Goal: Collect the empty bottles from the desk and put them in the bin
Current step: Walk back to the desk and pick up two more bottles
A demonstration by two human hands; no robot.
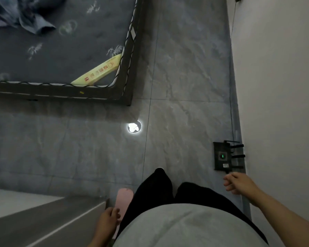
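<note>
I look straight down at a grey tiled floor in dim light. My left hand [109, 216] hangs low at the bottom, beside my hip, fingers loosely curled with nothing in them. My right hand [239, 182] is out to the right near the wall, fingers loosely bent and apart, holding nothing. No bottle, desk top or bin can be made out in this view. My dark trouser legs [161, 189] and grey shirt fill the bottom middle.
A bed with a dark patterned mattress [57, 50] fills the upper left, with a yellow box [100, 72] at its corner. A black router [223, 155] lies on the floor by the right wall. A grey ledge [43, 220] is at the lower left, a pink slipper [125, 198] beside it.
</note>
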